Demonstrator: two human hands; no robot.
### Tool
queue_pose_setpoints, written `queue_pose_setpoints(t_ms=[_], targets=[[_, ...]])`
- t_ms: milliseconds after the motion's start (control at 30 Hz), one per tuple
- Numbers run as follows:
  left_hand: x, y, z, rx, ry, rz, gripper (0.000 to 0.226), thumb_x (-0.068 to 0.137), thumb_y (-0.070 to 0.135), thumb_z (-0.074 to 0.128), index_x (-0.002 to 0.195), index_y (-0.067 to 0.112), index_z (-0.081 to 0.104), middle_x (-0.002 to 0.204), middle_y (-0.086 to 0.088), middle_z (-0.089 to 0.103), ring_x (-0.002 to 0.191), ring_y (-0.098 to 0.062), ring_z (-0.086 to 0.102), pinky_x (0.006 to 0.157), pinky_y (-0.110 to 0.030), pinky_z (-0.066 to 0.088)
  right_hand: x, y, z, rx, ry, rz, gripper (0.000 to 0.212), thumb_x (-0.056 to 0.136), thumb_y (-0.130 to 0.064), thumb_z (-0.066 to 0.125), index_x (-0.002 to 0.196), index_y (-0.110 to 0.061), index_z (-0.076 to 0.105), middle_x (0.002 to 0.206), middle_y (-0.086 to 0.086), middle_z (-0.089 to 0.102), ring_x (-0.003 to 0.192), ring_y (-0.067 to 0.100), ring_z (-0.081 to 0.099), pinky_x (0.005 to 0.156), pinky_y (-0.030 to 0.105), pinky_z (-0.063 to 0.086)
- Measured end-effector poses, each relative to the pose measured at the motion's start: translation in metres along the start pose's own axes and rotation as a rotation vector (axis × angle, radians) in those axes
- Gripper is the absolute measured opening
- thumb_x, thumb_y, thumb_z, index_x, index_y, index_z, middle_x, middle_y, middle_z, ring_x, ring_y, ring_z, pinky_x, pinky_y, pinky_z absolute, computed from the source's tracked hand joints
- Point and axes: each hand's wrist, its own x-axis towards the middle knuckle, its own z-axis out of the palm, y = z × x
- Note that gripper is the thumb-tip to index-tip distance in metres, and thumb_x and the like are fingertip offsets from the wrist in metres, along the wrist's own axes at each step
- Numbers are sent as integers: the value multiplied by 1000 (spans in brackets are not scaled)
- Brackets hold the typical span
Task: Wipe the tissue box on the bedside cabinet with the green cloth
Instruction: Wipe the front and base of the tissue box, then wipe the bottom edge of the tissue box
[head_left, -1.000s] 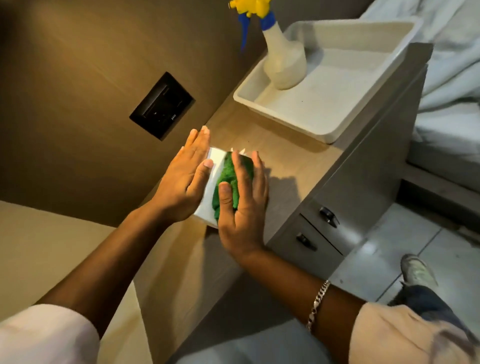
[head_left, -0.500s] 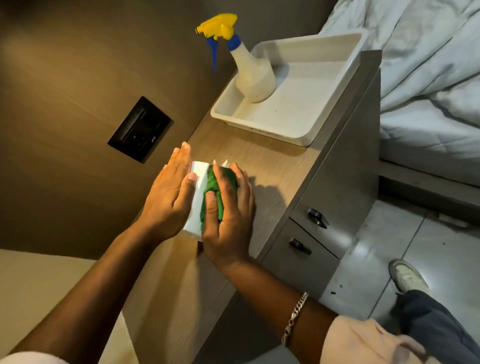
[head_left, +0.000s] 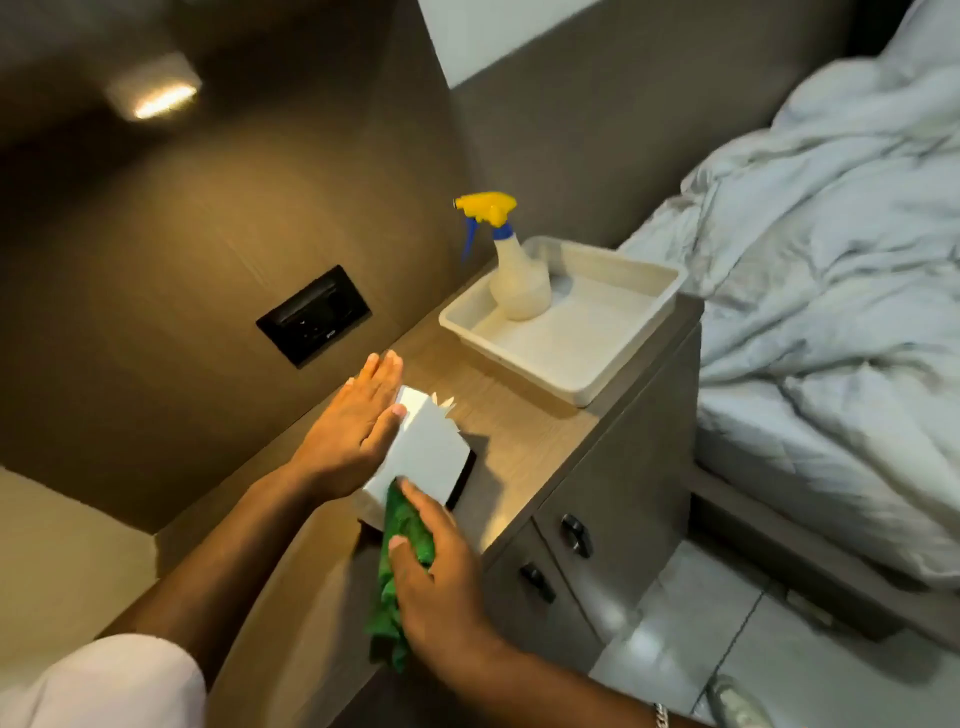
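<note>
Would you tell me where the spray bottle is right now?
The spray bottle stands in the white tray's far-left corner, on the bedside cabinet beyond the tissue box.

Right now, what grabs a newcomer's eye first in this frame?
Centre frame, the white tissue box on the bedside cabinet, steadied by the left hand while the right hand presses the green cloth on its near end. Behind it, the yellow-topped spray bottle stands in a white tray.

R hand (head_left: 441, 577) w/ green cloth (head_left: 402, 545) slid to box's (head_left: 426, 447) near edge.
</note>
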Motion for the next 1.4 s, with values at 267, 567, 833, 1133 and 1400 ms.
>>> queue_pose_setpoints(t_ms=[267,567,833,1133,1400], targets=[[3,-4,3,79,-25,-52,68,90,52,8,148,23,-13,161,2,-18,145,-11,-23,119,-35,-12,41,-75,-95,188,-377,173,43,95,-8,56,126,-38,66,131,13,66,114,33,67,93,43,60],[8,31,21,163,54,-426,87,83,68,1,151,15,-8,163,-6,-9,150,-20,-10,122,-45,-1,219,-130,-199,-834,-435,-455,50,95,-3,55,140,-24,55,139,6,58,124,16,53,110,31,40],[-5,84,47,241,330,-669,78,90,60,15,152,13,11,163,-9,16,150,-26,13,121,-45,12,288,-61,-211,-1678,-828,-259,70,97,-56,45,157,-40,12,171,5,0,155,37,1,120,65,10],[-2,176,131,-363,897,-673,64,91,35,45,148,23,17,161,1,12,150,-11,9,122,-47,15,267,-120,-101,-484,-893,-154,44,96,-39,54,133,-15,60,138,6,61,129,20,53,116,45,36],[52,201,122,-1059,1320,-865,67,85,58,32,146,38,11,161,16,9,147,-7,16,120,-32,18,237,-84,-45,-292,-855,107,63,102,-57,28,96,-18,77,119,12,75,94,14,69,77,26,54]])
